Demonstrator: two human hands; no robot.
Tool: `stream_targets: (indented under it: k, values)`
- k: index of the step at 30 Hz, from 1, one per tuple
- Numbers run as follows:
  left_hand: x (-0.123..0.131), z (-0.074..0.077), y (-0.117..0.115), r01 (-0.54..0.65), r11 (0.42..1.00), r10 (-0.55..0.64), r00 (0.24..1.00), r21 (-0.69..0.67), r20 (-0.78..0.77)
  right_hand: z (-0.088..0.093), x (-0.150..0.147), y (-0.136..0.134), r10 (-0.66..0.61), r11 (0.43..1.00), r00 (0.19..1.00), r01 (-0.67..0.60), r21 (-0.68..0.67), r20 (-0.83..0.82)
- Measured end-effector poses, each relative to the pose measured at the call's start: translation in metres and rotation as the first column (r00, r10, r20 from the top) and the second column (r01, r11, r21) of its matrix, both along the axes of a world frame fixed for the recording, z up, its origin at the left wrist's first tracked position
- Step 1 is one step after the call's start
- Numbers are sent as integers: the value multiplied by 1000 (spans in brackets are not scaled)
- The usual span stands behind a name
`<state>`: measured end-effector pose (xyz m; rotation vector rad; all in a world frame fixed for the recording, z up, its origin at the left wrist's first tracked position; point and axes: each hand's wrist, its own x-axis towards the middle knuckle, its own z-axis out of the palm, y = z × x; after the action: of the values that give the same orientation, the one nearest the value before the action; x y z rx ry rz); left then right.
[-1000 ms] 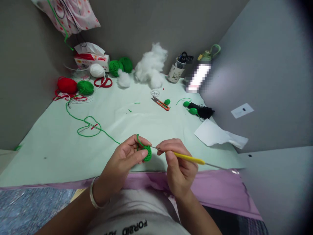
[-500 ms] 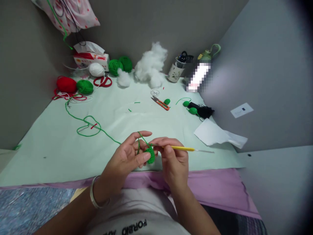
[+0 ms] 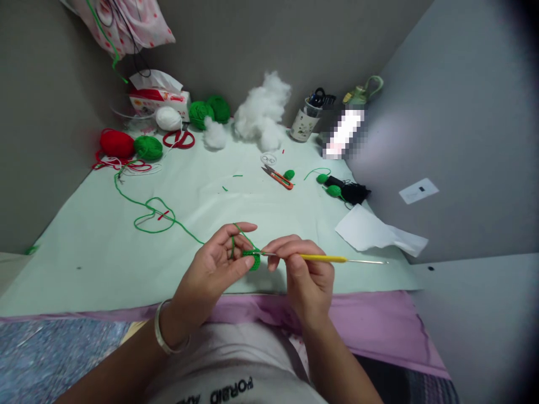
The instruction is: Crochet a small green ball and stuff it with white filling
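My left hand (image 3: 219, 261) pinches a small green crochet piece (image 3: 254, 262) between thumb and fingers, its index finger stretched out with green yarn (image 3: 245, 233) over it. The yarn runs back from this hand across the table in a loose loop. In my right hand (image 3: 309, 272) is a crochet hook (image 3: 322, 258) with a yellow handle, held like a pen. Its left tip meets the top edge of the crochet piece; the other metal end points right. My left fingers partly cover the piece.
Orange thread snips (image 3: 278, 177) lie beyond my hands beside a small green crocheted piece (image 3: 289, 174). White stuffing (image 3: 261, 115), green yarn balls (image 3: 202, 115), a red yarn ball (image 3: 117, 143) and red-handled scissors (image 3: 179, 139) are at the back. White paper (image 3: 370, 229) rests at right.
My right hand and the hook have shifted to the right. The crochet piece has tilted, so less of its length shows, and my left hand has moved slightly left.
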<state>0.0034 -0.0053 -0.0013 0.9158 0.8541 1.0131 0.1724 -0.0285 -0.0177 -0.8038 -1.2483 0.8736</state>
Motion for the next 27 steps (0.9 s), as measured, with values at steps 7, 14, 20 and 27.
stream_targets:
  k: [7,14,20,27]
  values:
    - [-1,5,1,-110,972,167,946,208,-276,14,9,-1,-13,995,935,-25,102,355]
    - [-1,9,-2,-104,971,162,947,215,-276,7,4,-9,-290,931,647,19,365,706]
    - [-3,7,1,224,946,-146,941,-236,306,-2,1,-12,-293,939,812,145,312,505]
    - [-3,7,2,153,981,-120,963,-120,242,4,-4,1,-14,999,1000,13,-33,-22]
